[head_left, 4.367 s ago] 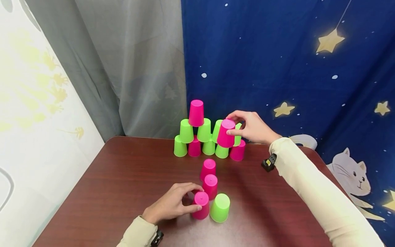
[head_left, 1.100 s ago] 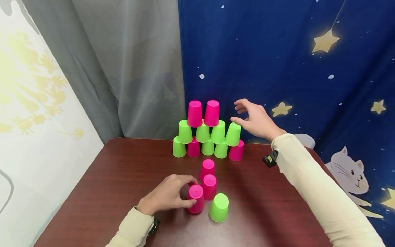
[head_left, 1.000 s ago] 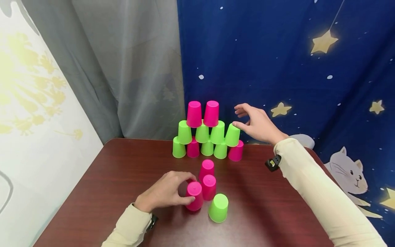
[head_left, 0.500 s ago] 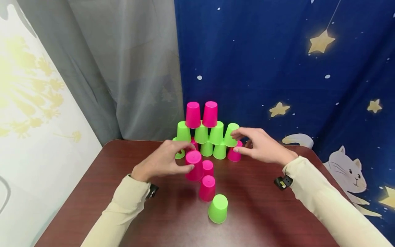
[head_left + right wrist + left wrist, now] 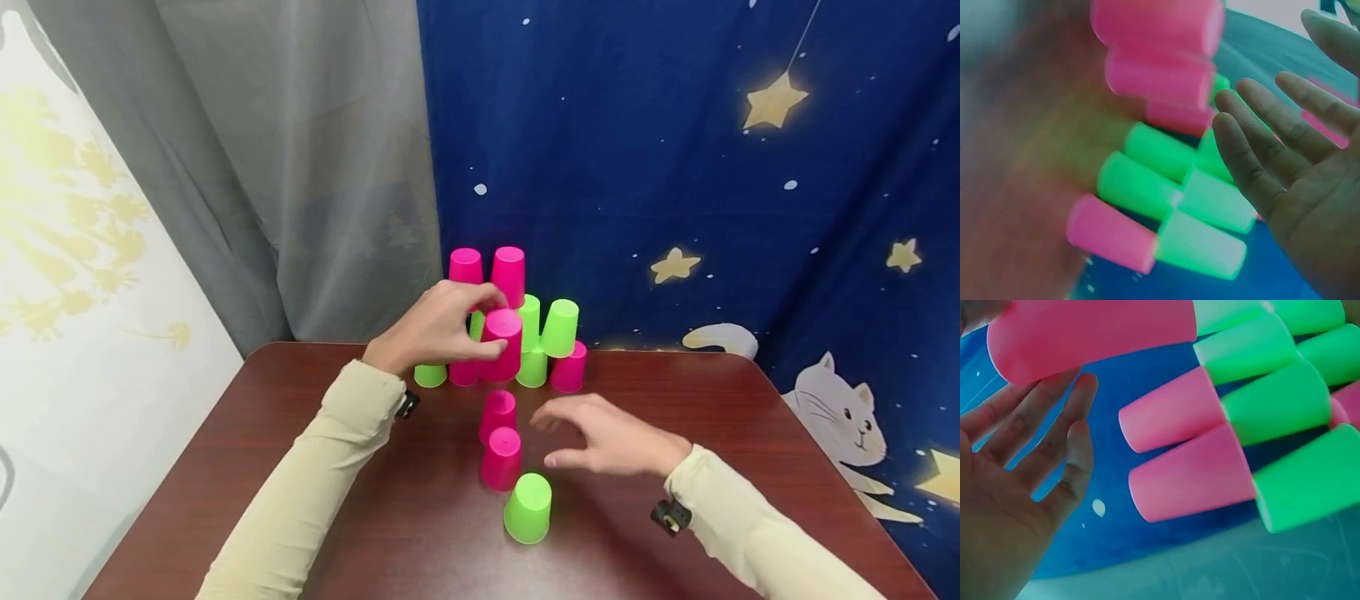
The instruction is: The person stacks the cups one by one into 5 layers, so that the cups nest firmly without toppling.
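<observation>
My left hand (image 5: pixel 442 327) pinches an upside-down pink cup (image 5: pixel 504 343) between thumb and fingers, raised in front of a stacked cup pyramid. The left wrist view shows this pink cup (image 5: pixel 1094 334) large at the top. Two pink cups (image 5: pixel 509 275) stand side by side on the pyramid's third level, above green cups (image 5: pixel 560 328). The left hand hides part of the lower levels. My right hand (image 5: pixel 611 435) hovers over the table with fingers apart, holding nothing. Left of it stand two upside-down pink cups (image 5: pixel 501 460), one behind the other, with a green cup (image 5: pixel 528 508) nearest me.
The brown table (image 5: pixel 420 500) has its far edge just behind the pyramid. A blue star-patterned curtain (image 5: pixel 570 150) and a grey curtain (image 5: pixel 337 183) hang behind it. A pink cup (image 5: pixel 568 368) ends the bottom row at the right.
The left hand has lifted the pink cup off the table and carried it forward to the pyramid. The right hand, after leaving a second pink cup on the third level, has drawn back toward me.
</observation>
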Tool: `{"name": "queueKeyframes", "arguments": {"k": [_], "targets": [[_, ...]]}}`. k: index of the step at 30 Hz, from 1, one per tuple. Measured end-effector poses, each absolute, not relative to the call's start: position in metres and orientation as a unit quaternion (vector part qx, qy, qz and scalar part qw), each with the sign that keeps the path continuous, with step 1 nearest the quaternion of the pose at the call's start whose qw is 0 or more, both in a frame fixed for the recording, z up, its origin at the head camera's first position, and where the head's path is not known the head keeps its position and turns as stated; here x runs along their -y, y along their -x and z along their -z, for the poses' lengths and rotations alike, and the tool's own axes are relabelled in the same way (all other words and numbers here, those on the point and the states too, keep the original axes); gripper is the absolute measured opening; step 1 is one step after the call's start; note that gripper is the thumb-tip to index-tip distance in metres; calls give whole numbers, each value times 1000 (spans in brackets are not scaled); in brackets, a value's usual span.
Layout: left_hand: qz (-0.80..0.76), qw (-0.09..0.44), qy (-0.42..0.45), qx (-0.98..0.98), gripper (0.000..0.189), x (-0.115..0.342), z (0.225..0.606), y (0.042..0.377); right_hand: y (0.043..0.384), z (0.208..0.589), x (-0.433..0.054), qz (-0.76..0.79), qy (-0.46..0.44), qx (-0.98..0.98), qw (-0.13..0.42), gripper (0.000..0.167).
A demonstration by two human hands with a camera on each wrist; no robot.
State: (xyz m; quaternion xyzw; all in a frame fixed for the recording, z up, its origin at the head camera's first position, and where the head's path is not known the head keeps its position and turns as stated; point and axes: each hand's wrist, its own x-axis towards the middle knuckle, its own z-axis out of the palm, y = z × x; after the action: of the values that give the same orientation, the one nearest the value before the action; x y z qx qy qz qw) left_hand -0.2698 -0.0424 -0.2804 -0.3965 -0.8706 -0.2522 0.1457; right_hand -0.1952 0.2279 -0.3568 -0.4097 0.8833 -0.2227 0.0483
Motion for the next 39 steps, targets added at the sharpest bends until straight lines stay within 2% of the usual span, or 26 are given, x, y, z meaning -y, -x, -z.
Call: {"name": "queueKeyframes", "arguments": {"k": [7, 25, 39], "targets": [[234, 149, 394, 876, 41, 11, 262, 288, 179, 388, -221, 210, 427, -875, 89, 43], [181, 224, 335, 897, 44, -36, 261, 326, 169, 405, -217, 231, 416, -874, 94, 42], [151, 201, 299, 921, 46, -52, 268, 346, 167, 407, -218, 228, 409, -879, 84, 41]]}}
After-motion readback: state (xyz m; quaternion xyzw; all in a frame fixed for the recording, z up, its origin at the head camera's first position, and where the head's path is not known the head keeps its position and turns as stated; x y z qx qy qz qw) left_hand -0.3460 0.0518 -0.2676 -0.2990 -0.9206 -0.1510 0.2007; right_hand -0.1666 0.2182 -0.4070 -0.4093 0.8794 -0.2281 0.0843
